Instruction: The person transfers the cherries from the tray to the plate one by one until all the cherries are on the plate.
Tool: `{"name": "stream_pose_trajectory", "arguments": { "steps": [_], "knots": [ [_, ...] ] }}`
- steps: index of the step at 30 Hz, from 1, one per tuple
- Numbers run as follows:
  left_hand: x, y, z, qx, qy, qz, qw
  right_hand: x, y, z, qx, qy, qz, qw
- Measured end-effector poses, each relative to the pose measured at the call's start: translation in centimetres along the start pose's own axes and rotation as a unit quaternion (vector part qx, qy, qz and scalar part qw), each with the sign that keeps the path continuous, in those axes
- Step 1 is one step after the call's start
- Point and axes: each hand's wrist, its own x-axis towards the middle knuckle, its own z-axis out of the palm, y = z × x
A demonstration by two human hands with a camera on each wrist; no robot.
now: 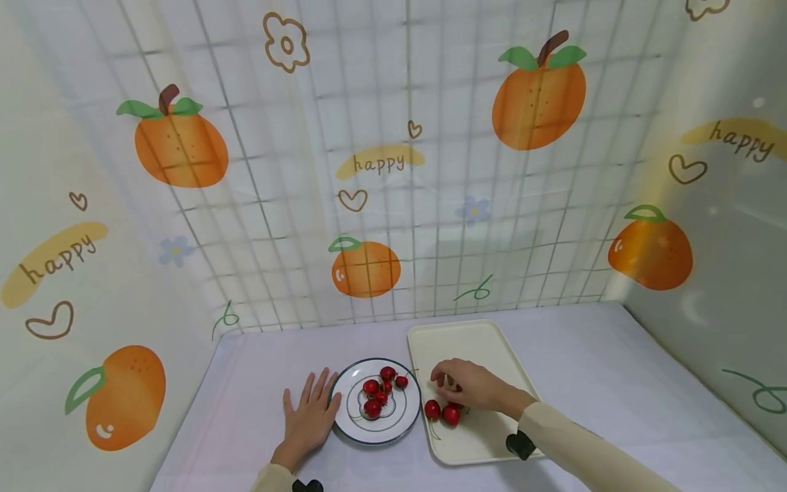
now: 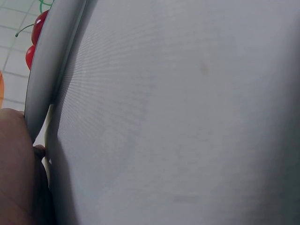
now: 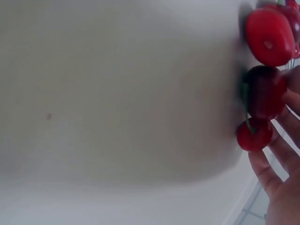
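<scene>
Head cam first: looking down at a white plate [image 1: 402, 415] with a dark rim, sitting on a pale table [image 1: 584, 383], right beside a cream tray [image 1: 473, 342]. Got a loose bunch of red plate cherries [image 1: 372, 408] around the middle, plus some tray cherries [image 1: 451, 415] over by the tray's near left side. Can see the left hand [image 1: 311, 413] just left of the plate, laid flat with fingers straight and spread, gripping nothing, thumb at the plate's rim. Also see the right hand [image 1: 473, 386] over the tray, fingers bent, right up against the tray cherries. Can't tell from up here about an actual grasp. Also got beige sleeves [image 1: 572, 437] and, behind everything, a pale backdrop [image 1: 277, 137] printed with oranges, hearts and "happy".

Left wrist cam: mostly blurry white tabletop, tbh. Can spot the plate's edge tilted along the left, with a couple of cherries peeking over it and part of the left hand right below, against the rim.

Right wrist cam: mostly blurry tray, with cherries bunched at the right edge. Can make out fingertips touching a green-stemmed cherry [image 3: 253, 138], and more fingers against a darker cherry [image 3: 266, 93] just above. Can't tell pinching from plain touching here either.
</scene>
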Motion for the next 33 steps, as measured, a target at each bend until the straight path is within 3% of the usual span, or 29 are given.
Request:
{"name": "stream_pose_trajectory", "arguments": {
  "steps": [14, 33],
  "knots": [
    [-0.3, 0.2, -0.1, 0.004, -0.007, -0.007, 0.9999, -1.2, 1.1, -0.1, -0.025, 0.039, 0.022, 0.999],
    [0.0, 0.1, 0.1, -0.004, 0.011, 0.003, 0.9999, -2.0, 2.5, 0.0, -0.062, 0.085, 0.093, 0.990]
  ]
}}
